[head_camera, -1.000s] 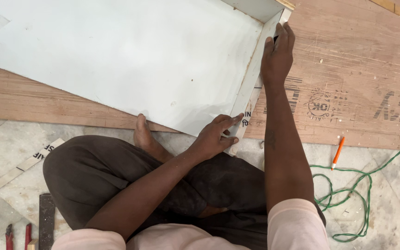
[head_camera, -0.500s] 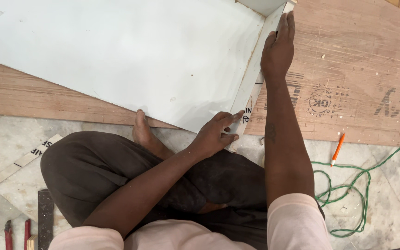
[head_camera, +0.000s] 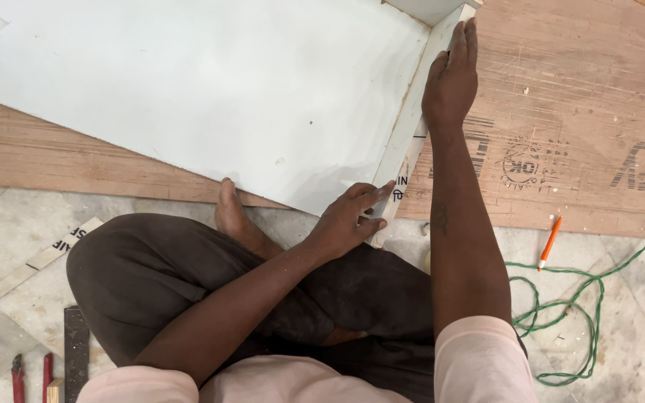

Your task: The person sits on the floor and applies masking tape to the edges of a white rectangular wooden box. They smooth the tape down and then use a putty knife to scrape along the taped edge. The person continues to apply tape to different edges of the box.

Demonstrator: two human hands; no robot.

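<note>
White laminate covers the large flat board (head_camera: 210, 97) that lies on the brown plywood sheet (head_camera: 576, 112) in front of us. Along the board's right edge runs 1 narrow white edge strip (head_camera: 412, 127), standing up from the board face and reaching from the near corner to the far corner, where it meets a second upright white piece (head_camera: 431, 9).

We lay our right hand (head_camera: 453, 75) flat on the far part of the strip, fingers straight and close together, palm pressing down along its outer side. Our left hand (head_camera: 349, 220) grips the near end of the strip at the board's corner: the fingers are extended against the inner face and the thumb sits below. Both hands touch the strip and are well apart from each other.

We sit cross-legged on the pale marble floor (head_camera: 9, 224), with 1 bare foot (head_camera: 229, 213) touching the near edge of the plywood. To our right, 1 orange pencil (head_camera: 549, 242) lies at the plywood's edge, just beside a loose green cord (head_camera: 561, 298) coiled on the floor. At the lower left we see a dark metal ruler (head_camera: 76, 347) and red-handled tools (head_camera: 31, 373), well apart from the hands.
</note>
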